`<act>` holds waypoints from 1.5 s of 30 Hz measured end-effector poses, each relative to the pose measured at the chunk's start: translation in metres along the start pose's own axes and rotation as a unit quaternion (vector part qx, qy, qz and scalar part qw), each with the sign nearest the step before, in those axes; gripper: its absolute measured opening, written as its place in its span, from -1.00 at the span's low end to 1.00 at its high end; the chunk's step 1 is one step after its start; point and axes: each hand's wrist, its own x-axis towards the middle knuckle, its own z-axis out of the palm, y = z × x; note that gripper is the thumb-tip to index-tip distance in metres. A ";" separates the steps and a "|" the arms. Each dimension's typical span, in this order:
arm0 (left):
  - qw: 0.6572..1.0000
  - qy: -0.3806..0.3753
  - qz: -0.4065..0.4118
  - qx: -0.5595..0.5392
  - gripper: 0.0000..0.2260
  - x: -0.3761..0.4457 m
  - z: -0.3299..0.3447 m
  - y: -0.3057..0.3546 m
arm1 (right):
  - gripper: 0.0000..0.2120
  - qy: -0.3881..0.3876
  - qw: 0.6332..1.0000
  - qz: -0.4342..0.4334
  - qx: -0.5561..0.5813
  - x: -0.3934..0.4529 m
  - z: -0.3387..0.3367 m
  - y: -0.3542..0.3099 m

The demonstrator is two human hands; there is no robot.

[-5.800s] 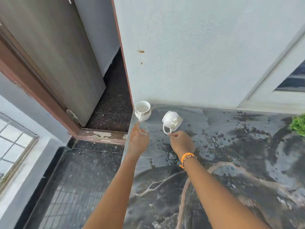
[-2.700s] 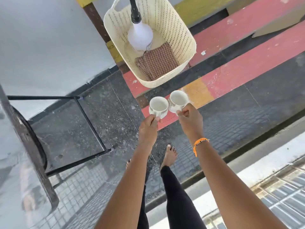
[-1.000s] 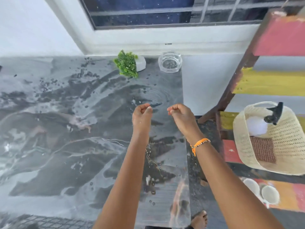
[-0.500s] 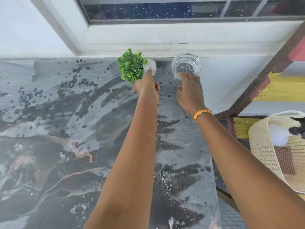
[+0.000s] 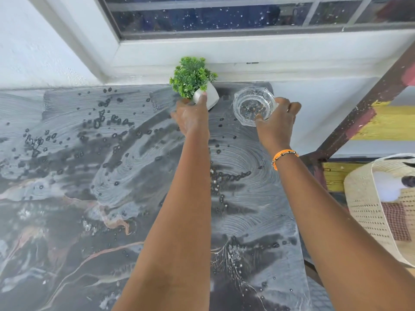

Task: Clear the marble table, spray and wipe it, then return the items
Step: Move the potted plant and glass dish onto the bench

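Left hand (image 5: 190,115) gripping the small potted plant (image 5: 194,79), tilted at upper centre of the marble bench (image 5: 89,176). Right hand (image 5: 275,122) clasping the glass ashtray (image 5: 253,105) just right. Best lifted level, grips firm on the damp surface.

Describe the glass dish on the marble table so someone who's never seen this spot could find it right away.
Start at the window and drop to the far right corner of the marble table below it. Two things sit there: a small green plant in a white pot, and to its right the glass dish, gripped by the right hand. It is round, clear and thick-rimmed.
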 end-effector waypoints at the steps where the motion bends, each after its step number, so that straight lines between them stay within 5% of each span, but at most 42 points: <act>1: 1.000 -0.008 0.006 0.003 -0.58 0.001 -0.001 0.001 | -0.50 -0.007 1.000 0.008 0.009 0.001 0.001 0.000; 7: 0.994 -0.077 0.075 -0.006 -0.73 0.006 -0.007 0.002 | -0.57 -0.011 1.000 0.028 -0.009 0.005 0.001 -0.002; 12: 0.982 -0.097 0.153 0.044 -0.64 0.003 -0.005 -0.008 | -0.81 0.043 0.997 0.060 -0.010 0.015 -0.002 0.007; 17: 0.979 -0.108 0.169 0.045 -0.53 -0.019 -0.008 -0.026 | -0.85 0.021 0.999 0.041 -0.003 0.012 -0.012 0.013; 24: 0.974 -0.164 0.153 -0.040 -0.73 -0.089 -0.010 -0.053 | -0.88 0.023 0.991 0.088 0.097 -0.038 -0.046 0.061; 28: 0.973 -0.212 0.086 -0.016 -0.62 -0.137 0.000 -0.083 | -0.93 0.028 0.984 0.127 0.121 -0.086 -0.089 0.103; 31: 0.959 -0.281 0.027 -0.002 -0.16 -0.187 0.009 -0.095 | -0.94 0.038 0.977 0.168 0.125 -0.120 -0.125 0.143; 34: 0.951 -0.309 0.019 0.006 -0.51 -0.233 0.031 -0.112 | -0.94 0.068 0.969 0.205 0.116 -0.149 -0.161 0.188; 37: 0.937 -0.347 -0.024 0.018 -0.22 -0.282 0.060 -0.131 | -0.96 0.092 0.964 0.231 0.091 -0.172 -0.203 0.237; 41: 0.921 -0.354 0.063 0.147 -0.47 -0.338 0.101 -0.178 | -0.93 0.111 0.955 0.267 0.069 -0.189 -0.252 0.307; 45: 0.917 -0.348 0.053 0.187 -0.49 -0.398 0.154 -0.226 | -0.90 0.133 0.936 0.317 0.074 -0.196 -0.301 0.394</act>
